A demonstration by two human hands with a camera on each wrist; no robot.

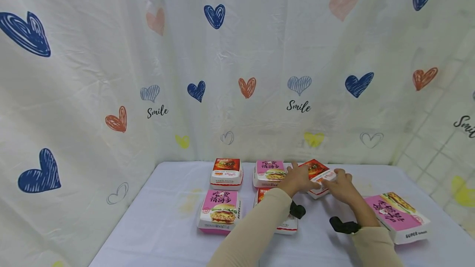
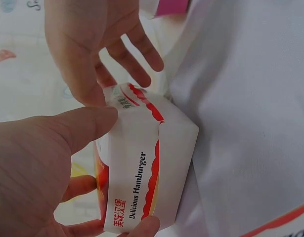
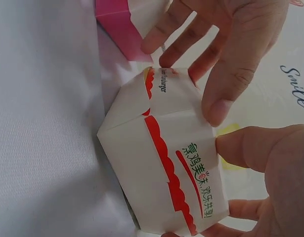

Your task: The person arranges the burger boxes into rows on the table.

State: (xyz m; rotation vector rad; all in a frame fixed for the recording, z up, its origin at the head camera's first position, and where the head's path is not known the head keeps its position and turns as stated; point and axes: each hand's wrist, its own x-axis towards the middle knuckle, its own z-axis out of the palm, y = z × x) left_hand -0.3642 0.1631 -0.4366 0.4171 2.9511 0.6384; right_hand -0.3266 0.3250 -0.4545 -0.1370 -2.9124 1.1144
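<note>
A red and white hamburger box (image 1: 316, 170), turned at an angle, is between both hands near the back right of the table. My left hand (image 1: 298, 179) grips its left side, with the thumb at the top edge and fingers spread along the side, as the left wrist view shows. On the opposite side my right hand (image 1: 341, 186) holds the box, its thumb (image 3: 245, 145) pressed to the upper edge and its fingers reaching round the side. The box's white side panel (image 2: 137, 168) carries the words "Delicious Hamburger" and a red wavy band. Its lid is down.
To the left stand a red box (image 1: 226, 174), a pink box (image 1: 269, 170) and a nearer pink box (image 1: 220, 213). Another red box (image 1: 286, 226) is partly hidden under my left forearm. A larger pink box (image 1: 398, 217) lies right of my right wrist. A heart-printed curtain (image 1: 259, 52) hangs behind.
</note>
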